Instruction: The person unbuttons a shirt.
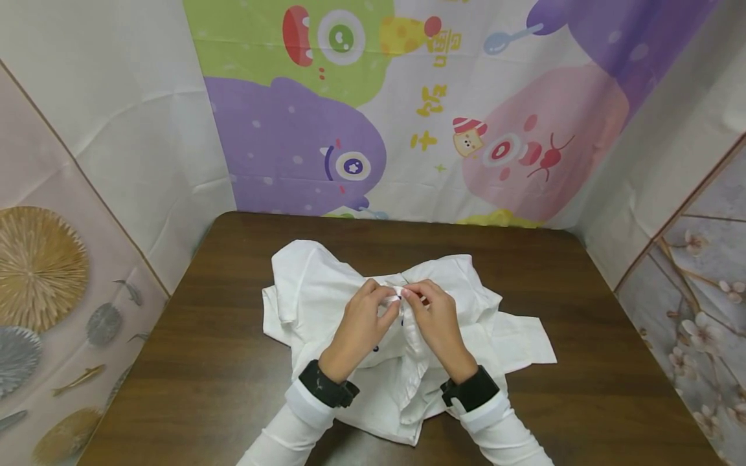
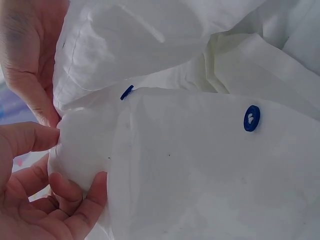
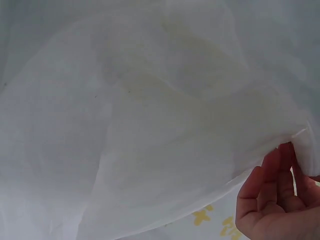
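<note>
White shirt (image 1: 326, 291): crumpled at centre of frame on brown table (image 1: 204, 362). Front edge is pinched by left hand (image 1: 355, 330) and right hand (image 1: 437, 323). Risk: thin fabric may be lost from fingertips, blue button (image 2: 252, 118) misaligned.

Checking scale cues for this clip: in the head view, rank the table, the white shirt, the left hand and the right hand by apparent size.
1. Table
2. White shirt
3. Left hand and right hand: alike, no ranking.
</note>
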Action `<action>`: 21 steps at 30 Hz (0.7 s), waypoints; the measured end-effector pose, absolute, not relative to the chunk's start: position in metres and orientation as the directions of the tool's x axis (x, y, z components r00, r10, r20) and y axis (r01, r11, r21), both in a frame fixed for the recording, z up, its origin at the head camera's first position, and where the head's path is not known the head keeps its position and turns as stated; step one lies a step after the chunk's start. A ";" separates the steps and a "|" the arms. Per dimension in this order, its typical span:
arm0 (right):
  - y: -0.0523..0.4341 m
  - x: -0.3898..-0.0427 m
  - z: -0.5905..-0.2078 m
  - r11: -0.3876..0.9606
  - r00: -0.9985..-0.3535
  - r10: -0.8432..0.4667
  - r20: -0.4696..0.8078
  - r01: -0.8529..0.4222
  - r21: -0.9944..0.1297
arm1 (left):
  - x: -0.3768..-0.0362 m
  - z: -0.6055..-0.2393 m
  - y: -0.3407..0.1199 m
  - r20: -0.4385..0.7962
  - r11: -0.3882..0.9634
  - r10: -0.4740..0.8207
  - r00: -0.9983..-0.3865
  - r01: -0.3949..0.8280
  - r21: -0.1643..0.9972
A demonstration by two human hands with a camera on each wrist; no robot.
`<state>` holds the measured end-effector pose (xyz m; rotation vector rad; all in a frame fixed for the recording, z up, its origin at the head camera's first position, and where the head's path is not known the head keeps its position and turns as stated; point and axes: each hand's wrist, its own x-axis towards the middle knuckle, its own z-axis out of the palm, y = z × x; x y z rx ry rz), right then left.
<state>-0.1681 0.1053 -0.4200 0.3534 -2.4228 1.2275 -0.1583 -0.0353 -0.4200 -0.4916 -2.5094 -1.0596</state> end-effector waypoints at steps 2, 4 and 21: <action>0.105 -0.168 -0.420 0.583 -0.890 -0.045 0.454 -0.392 -0.712 | -0.158 -0.420 -0.035 0.461 0.652 0.170 -0.871 0.450 0.610; 0.105 -0.168 -0.420 0.580 -0.893 -0.044 0.448 -0.388 -0.716 | -0.158 -0.420 -0.036 0.455 0.646 0.169 -0.874 0.447 0.619; 0.110 -0.167 -0.420 0.556 -0.926 -0.006 0.377 -0.317 -0.769 | -0.159 -0.424 -0.038 0.368 0.637 0.171 -0.914 0.387 0.667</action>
